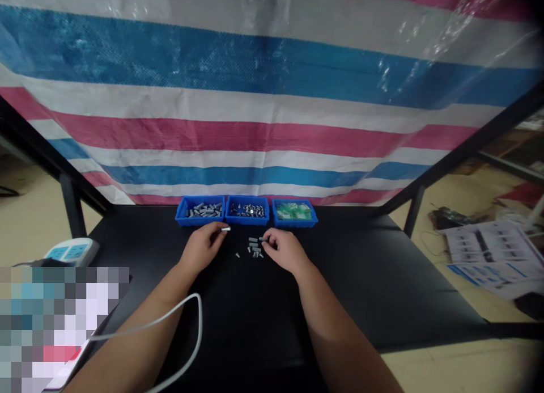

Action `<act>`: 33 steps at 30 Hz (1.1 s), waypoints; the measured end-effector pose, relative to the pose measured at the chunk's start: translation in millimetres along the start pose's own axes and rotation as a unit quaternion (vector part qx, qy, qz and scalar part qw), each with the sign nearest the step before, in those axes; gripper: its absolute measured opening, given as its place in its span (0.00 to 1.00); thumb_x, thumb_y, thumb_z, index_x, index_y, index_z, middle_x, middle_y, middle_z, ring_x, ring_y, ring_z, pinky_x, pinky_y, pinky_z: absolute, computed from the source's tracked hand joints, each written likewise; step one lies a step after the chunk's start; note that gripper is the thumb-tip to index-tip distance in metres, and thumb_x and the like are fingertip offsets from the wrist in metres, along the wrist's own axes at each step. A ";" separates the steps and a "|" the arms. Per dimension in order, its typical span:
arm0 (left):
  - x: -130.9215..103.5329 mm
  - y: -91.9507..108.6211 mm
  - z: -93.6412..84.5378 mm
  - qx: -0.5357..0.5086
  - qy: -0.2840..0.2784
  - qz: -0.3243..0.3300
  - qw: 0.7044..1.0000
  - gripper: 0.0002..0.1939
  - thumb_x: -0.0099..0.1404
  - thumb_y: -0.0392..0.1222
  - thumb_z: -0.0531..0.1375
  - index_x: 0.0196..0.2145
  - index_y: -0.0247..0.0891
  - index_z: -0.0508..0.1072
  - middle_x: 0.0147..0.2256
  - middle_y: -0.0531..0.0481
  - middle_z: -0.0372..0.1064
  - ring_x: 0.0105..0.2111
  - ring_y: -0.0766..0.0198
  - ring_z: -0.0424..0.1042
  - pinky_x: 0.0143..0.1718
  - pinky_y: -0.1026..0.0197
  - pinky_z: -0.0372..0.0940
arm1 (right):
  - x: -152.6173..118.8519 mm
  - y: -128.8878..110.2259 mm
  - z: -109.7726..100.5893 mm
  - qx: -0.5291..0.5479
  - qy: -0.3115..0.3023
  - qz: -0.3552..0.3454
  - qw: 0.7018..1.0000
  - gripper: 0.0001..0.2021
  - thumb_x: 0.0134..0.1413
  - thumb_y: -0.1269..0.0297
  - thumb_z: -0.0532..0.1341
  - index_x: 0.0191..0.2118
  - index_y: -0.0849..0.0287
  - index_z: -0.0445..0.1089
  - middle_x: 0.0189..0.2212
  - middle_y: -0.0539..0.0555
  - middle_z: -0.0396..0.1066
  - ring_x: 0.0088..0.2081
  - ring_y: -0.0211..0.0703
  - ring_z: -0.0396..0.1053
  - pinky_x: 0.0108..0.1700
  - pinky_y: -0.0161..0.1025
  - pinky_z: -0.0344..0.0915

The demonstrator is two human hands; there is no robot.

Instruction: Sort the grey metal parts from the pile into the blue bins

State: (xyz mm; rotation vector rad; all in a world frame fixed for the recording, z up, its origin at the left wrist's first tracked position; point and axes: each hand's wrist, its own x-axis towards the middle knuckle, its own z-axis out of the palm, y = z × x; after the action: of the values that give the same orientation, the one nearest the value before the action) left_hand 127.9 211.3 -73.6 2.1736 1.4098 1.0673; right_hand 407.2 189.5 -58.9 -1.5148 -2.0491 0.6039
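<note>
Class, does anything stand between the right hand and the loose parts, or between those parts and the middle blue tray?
Nothing visible stands between the right hand and the loose parts, or between them and the middle blue tray. The left hand holds a small piece left of that path.

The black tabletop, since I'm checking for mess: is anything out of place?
One small metal piece lies apart from the loose pile, so it looks stray. A white cable loops over the left forearm, which looks awkward.
</note>
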 end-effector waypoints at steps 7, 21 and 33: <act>7.6 -7.4 -10.2 -0.103 0.236 -0.138 0.957 0.19 0.66 0.53 0.64 0.49 0.37 0.78 0.38 0.46 0.79 0.35 0.59 0.79 0.41 0.58 0.74 | -6.4 -5.1 0.3 0.068 -0.096 -0.027 0.993 0.06 0.51 0.69 0.69 0.34 0.56 0.72 0.26 0.45 0.72 0.26 0.34 0.67 0.31 0.32 0.57; 4.1 -3.6 -5.4 -0.137 0.160 -0.084 0.974 0.15 0.68 0.46 0.63 0.48 0.38 0.76 0.42 0.44 0.78 0.42 0.57 0.79 0.47 0.55 0.73 | -4.3 0.5 4.9 0.068 -0.068 -0.037 0.995 0.09 0.49 0.73 0.66 0.37 0.56 0.78 0.30 0.48 0.74 0.28 0.34 0.68 0.32 0.32 0.62; -2.8 24.4 -3.7 -0.048 -0.209 0.077 0.974 0.14 0.69 0.44 0.60 0.51 0.43 0.75 0.35 0.50 0.72 0.37 0.61 0.73 0.39 0.60 0.66 | 4.3 7.4 15.5 0.186 0.093 0.017 0.978 0.05 0.55 0.63 0.65 0.33 0.58 0.73 0.22 0.47 0.68 0.23 0.36 0.65 0.27 0.33 0.62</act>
State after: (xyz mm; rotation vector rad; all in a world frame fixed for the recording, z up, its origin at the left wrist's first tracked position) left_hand 140.0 197.4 -56.9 2.2917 0.9952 0.6520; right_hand 401.6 194.9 -74.8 -1.3307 -1.6617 0.7780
